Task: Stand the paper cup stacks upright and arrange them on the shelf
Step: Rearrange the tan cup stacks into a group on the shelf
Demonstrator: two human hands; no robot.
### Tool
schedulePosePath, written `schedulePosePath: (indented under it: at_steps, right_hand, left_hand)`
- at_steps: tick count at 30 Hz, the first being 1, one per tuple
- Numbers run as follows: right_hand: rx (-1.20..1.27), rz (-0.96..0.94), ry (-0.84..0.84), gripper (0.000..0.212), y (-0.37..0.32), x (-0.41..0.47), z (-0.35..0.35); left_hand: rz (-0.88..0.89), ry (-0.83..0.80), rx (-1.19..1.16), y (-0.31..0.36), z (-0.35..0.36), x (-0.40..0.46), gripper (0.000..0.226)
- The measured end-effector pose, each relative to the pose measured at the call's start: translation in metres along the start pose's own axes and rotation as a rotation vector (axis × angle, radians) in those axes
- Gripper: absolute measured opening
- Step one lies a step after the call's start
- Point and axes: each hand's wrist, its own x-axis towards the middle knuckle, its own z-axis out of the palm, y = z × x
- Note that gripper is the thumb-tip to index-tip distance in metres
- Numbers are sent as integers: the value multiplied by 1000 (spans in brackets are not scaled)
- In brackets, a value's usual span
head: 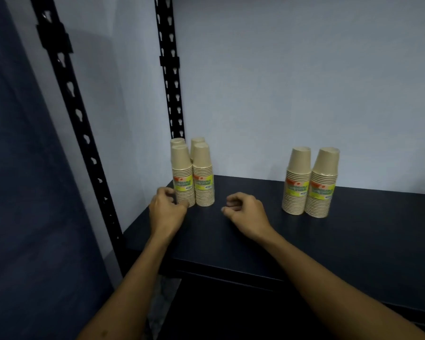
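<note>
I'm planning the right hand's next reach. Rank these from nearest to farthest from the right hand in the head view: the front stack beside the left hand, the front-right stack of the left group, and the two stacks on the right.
From the right hand:
1. Front-right stack of the left group, just to its left.
2. Front stack beside the left hand, farther left, at the left hand.
3. Left stack of the right pair, to its right.
4. Right stack of the right pair, outermost right.

Items 2 and 3 are close to call.

Dim, bluish light. The wall (292, 82) is palest at upper right, with soft shadows at left. Slight overall blur smears the cup labels; black uprights (168, 69) lean from wide-angle distortion.
</note>
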Motion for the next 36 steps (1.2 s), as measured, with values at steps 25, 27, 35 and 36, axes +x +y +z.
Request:
schedulePosePath:
  at_steps: [25,27,35,36]
  right_hand:
    - [153,-30,-29,52,3,12,7]
    - [135,-32,-27,53,8,0,-7]
    - [117,32,79,48,33,-58,-80]
    - [109,35,100,47,36,-66,-89]
  left_hand:
    - [145,-234,25,0,3,-13,50]
    - [209,-277,40,6,7,-23,53]
    - [316,-429,1,41,49,-75,54]
    - [318,-457,-20,47,55,-81,54]
